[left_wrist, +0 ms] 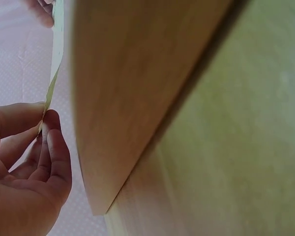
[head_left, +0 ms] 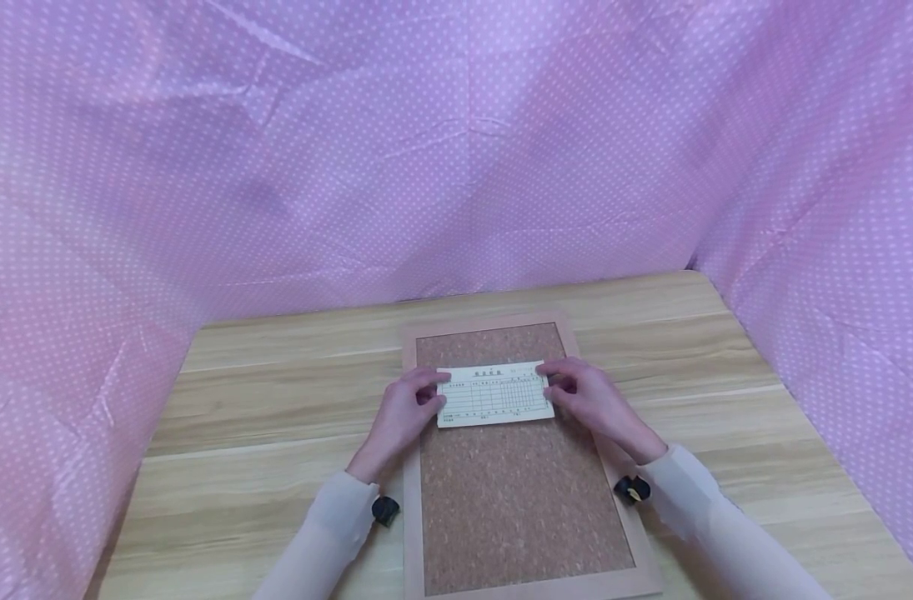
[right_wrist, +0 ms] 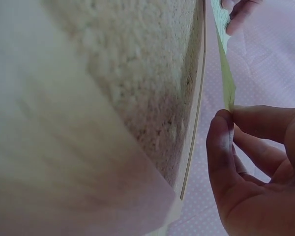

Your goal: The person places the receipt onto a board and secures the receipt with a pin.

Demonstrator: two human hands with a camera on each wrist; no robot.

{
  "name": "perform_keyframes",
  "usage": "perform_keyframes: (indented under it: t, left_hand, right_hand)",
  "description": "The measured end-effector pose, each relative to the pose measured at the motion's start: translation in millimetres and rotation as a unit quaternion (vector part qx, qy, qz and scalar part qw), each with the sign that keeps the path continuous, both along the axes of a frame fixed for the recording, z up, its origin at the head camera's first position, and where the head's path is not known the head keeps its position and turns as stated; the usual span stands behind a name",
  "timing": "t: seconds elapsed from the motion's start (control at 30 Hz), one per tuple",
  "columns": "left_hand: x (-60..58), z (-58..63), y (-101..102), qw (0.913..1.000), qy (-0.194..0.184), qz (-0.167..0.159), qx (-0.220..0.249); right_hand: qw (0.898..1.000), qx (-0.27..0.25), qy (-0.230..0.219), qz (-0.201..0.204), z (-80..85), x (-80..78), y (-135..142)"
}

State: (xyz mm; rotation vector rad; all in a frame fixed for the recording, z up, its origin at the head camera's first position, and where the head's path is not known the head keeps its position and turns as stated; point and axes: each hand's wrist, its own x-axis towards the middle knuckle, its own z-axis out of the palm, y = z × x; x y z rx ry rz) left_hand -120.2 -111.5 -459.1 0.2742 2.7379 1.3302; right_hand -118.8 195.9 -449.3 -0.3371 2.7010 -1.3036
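A pale printed form slip [head_left: 494,396], ruled with a grid, is held level over the upper part of a framed cork board [head_left: 527,508]. My left hand [head_left: 405,408] pinches its left edge between thumb and fingers. At the opposite edge, my right hand [head_left: 587,396] pinches the paper in the same way. Both wrist views show the slip [left_wrist: 53,73] edge-on, raised off the board, with a slight bend near the fingers. In the right wrist view the thumb and a finger of the right hand [right_wrist: 265,157] meet at the paper's edge.
The cork board's wooden frame [head_left: 413,517] lies on a wood-grain table [head_left: 276,392]. A pink dotted cloth [head_left: 396,167] hangs behind and at both sides of the table. Small black devices [head_left: 385,510] sit at the wrists.
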Motion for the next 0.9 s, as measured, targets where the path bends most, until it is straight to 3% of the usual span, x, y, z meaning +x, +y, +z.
perform_keyframes:
  t: [0.9]
  left_hand:
    - [-0.6,-2.9,5.0,0.9992,0.006,-0.021,-0.033]
  right_hand:
    - [0.998,0.044,0.008,0.038,-0.7,-7.9,1.4]
